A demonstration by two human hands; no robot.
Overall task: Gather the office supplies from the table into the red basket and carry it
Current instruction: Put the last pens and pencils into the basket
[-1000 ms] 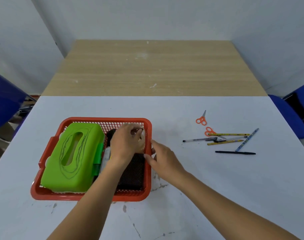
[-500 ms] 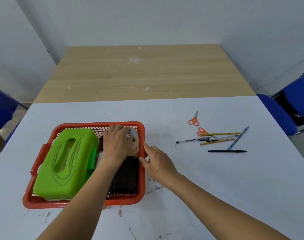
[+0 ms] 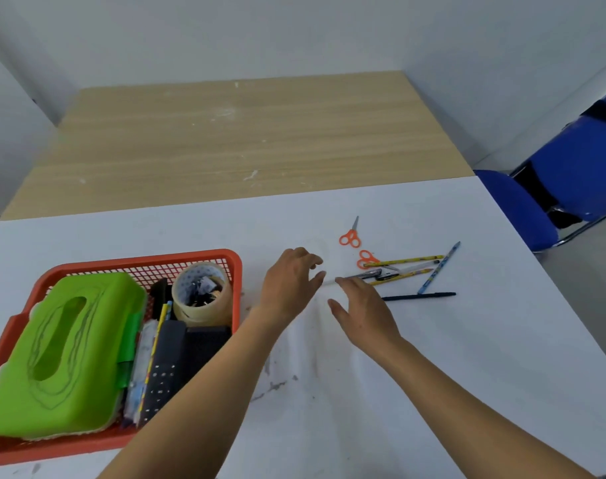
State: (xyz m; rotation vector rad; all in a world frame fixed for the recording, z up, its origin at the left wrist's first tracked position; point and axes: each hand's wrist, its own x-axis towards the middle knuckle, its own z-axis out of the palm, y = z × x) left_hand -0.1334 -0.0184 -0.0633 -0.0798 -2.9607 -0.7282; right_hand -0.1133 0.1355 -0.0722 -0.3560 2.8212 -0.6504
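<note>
- Red basket, plastic mesh with a solid rim, sits on the white tabletop at the left, close to the front edge.
- Inside it are one green tissue box with grey outlines drawn on its lid, one tape roll standing on end, and one black remote whose button marks are too small to read.
- Left hand and right hand hover side by side just right of the basket, fingers loose and spread, holding nothing.
- Beyond them lie two orange-handled scissors, two yellow pencils, one blue patterned pen, one dark pen and one silvery pen.
</note>
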